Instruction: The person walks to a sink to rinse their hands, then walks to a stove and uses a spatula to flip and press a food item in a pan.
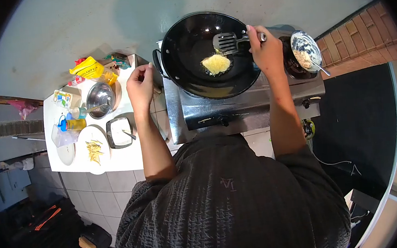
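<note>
My right hand [266, 48] grips the handle of a slotted turner [225, 42] over a black wok [190, 80]. The turner's head is inside the wok, just above a pale yellow piece of food [216, 64] frying in a little oil. Left of the wok's loop handle [157, 64], my left hand [140, 84] is raised with its fingers curled in and the thumb near the index finger. No object shows in it, and it looks apart from the handle. The wok rests on a steel gas stove [249, 113].
On the right burner stands a bowl [305, 45] with creamy mix and a spoon. The white table [136, 161] at left carries a steel bowl [101, 100], a plate [99, 155] of cut strips, a black dish [120, 132] of white powder, bottles and a yellow packet [88, 69].
</note>
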`<state>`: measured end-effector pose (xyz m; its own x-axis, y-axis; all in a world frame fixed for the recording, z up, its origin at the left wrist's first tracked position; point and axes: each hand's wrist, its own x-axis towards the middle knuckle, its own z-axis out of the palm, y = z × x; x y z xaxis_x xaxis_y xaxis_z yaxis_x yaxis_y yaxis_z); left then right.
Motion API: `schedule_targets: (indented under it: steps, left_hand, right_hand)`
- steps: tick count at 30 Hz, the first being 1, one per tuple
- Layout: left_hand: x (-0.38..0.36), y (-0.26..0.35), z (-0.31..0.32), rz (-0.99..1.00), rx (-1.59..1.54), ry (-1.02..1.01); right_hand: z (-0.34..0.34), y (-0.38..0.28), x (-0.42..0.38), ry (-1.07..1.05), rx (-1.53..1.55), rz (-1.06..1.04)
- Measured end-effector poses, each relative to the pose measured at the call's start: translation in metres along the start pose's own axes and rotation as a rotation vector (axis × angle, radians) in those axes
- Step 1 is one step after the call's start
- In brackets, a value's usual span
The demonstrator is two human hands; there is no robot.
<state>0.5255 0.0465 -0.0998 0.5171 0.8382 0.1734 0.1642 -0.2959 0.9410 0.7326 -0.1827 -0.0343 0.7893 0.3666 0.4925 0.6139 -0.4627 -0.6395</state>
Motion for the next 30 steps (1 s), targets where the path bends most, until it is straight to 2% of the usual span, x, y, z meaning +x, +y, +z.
schedule_targets:
  steps: [5, 7, 11, 13, 17, 19, 22, 25, 30]
  left_hand:
    - [-0.001, 0.004, -0.002, 0.000, 0.023, -0.008]
    - [-0.001, 0.004, -0.003, -0.013, 0.016, 0.000]
    - [-0.001, 0.003, -0.002, -0.012, 0.005, 0.005]
    - [-0.002, 0.007, -0.001, -0.005, -0.003, 0.001]
    - [-0.001, 0.002, 0.000, 0.004, -0.028, -0.009]
    - [-0.002, 0.002, -0.001, 0.005, -0.029, -0.010]
    - [-0.002, 0.007, -0.002, -0.009, -0.018, -0.010]
    - [-0.001, 0.001, 0.000, 0.015, -0.041, -0.008]
    - [-0.003, 0.001, 0.000, 0.011, -0.038, -0.014]
  right_hand:
    - [-0.002, -0.006, 0.000, 0.077, -0.029, -0.020]
    - [-0.005, -0.010, -0.001, 0.107, -0.131, -0.053]
    - [-0.001, -0.008, -0.007, 0.083, -0.129, -0.051]
    - [0.002, -0.007, -0.009, 0.027, 0.006, 0.047]
    - [-0.002, -0.015, -0.008, 0.083, -0.010, 0.077]
    - [-0.007, -0.017, -0.007, 0.132, -0.133, -0.035]
    - [-0.007, -0.015, -0.008, 0.143, -0.276, -0.053]
    - [-0.002, -0.013, -0.011, 0.154, -0.295, -0.051]
    - [-0.010, -0.030, -0.012, 0.164, -0.127, -0.033]
